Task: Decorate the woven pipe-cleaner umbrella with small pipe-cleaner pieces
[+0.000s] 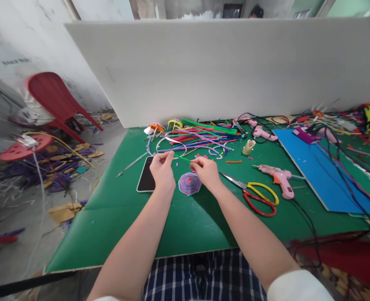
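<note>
A green pipe cleaner [182, 158] is stretched between my two hands above the table. My left hand [163, 169] pinches one end, and the fingers of my right hand [205, 170] close on the other. Just below the right hand lies a small pink, purple and blue striped umbrella-shaped piece [189, 184]. Partly behind my left hand rests a phone [145, 177] with a dark screen. To the right of my right hand are scissors [250, 192] with one yellow and one red handle, their blades slightly apart.
Pipe cleaners [200, 138] in many colours are heaped at the back. A pink glue gun [279, 177] with a trailing cable lies right of the scissors, near a blue board [323, 175]. A white panel [219, 71] stands along the far edge. A red chair [56, 96] is at left.
</note>
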Available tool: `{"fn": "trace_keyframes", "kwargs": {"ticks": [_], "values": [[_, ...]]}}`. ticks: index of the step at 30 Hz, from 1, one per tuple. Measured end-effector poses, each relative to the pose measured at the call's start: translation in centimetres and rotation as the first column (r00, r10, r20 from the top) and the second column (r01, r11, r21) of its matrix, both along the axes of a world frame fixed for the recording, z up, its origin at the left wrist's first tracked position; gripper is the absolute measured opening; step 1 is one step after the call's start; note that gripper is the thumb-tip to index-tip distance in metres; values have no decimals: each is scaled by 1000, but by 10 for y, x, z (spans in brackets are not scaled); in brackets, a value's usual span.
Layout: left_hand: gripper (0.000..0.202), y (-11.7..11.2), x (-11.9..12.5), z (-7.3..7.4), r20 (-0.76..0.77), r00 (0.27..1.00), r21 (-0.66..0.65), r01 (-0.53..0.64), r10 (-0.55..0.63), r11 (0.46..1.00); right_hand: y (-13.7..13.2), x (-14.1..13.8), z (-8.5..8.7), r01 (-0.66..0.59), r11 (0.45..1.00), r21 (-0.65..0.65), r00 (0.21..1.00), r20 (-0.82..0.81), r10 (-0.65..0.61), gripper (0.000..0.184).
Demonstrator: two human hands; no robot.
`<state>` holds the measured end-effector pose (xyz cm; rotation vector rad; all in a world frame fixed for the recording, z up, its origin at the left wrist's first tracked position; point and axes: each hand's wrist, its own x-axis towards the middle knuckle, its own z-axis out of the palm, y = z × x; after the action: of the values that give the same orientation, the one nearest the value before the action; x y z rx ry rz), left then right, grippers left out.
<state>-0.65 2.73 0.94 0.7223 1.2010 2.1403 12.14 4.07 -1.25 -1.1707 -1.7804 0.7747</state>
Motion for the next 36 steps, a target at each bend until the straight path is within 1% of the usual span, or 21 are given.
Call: {"fn": "trace_keyframes", "kwargs": {"ticks": [2, 4, 6, 8, 10, 11, 12, 13, 14, 15, 16, 18, 20, 22, 23, 25, 28, 30, 32, 33, 36], "values": [[19, 4, 6, 7, 158, 977, 48, 135, -141, 990, 4, 6, 4, -18, 994, -109, 988, -156, 1, 11], [19, 7, 10, 11, 271, 923, 57, 269, -274, 962, 8, 14, 7, -28, 993, -118, 982, -191, 6, 10], [19, 11, 11, 11, 345, 860, 47, 385, -377, 922, 10, 22, 10, -19, 997, -70, 987, -158, 8, 9], [17, 15, 12, 10, 402, 798, 48, 471, -449, 881, 13, 30, 13, -1, 1000, -5, 996, -93, 1, 10], [17, 18, 13, 9, 438, 756, 61, 514, -485, 856, 15, 36, 15, 6, 998, 57, 1000, -15, -6, 12], [17, 21, 15, 9, 431, 760, 50, 518, -487, 854, 16, 38, 16, 8, 996, 88, 1000, 18, -9, 13], [16, 23, 17, 9, 377, 795, 7, 511, -475, 860, 18, 40, 16, 11, 993, 118, 999, 44, -16, 15], [15, 26, 19, 8, 280, 846, -60, 487, -454, 871, 19, 43, 16, 20, 989, 146, 998, 61, -29, 16], [16, 29, 21, 8, 154, 891, -136, 448, -428, 884, 21, 45, 15, 38, 984, 174, 996, 71, -51, 17], [18, 33, 24, 7, 12, 914, -211, 398, -404, 893, 22, 48, 14, 62, 977, 203, 994, 80, -80, 17], [20, 37, 25, 5, -106, 914, -267, 353, -391, 897, 24, 52, 13, 90, 969, 230, 989, 94, -114, 18], [23, 48, 27, 1, -237, 887, -329, 310, -396, 892, 29, 63, 11, 149, 952, 267, 975, 123, -187, 18], [27, 60, 25, -3, -363, 840, -380, 262, -404, 887, 35, 75, 10, 222, 935, 276, 954, 139, -267, 18], [26, 71, 18, -8, -516, 750, -433, 188, -413, 882, 40, 86, 10, 303, 910, 283, 919, 164, -358, 20], [22, 75, 14, -11, -593, 682, -458, 152, -429, 876, 42, 90, 10, 335, 899, 283, 898, 191, -395, 21], [9, 80, 5, -17, -714, 513, -507, 90, -477, 857, 44, 96, 9, 368, 887, 278, 855, 274, -440, 22], [4, 81, -6, -27, -814, 280, -534, -18, -508, 845, 44, 96, 3, 359, 894, 266, 793, 418, -443, 24], [5, 79, -9, -30, -845, 152, -528, -77, -513, 846, 42, 94, -2, 335, 907, 256, 773, 475, -419, 25], [8, 76, -9, -31, -859, 50, -511, -124, -509, 850, 40, 91, -6, 314, 917, 247, 773, 494, -398, 27], [10, 75, -9, -29, -863, 10, -502, -143, -506, 853, 40, 91, -8, 305, 920, 245, 788, 479, -388, 28], [15, 69, -8, -18, -865, -63, -479, -185, -497, 858, 39, 91, -7, 289, 929, 231, 855, 374, -359, 24]]}}
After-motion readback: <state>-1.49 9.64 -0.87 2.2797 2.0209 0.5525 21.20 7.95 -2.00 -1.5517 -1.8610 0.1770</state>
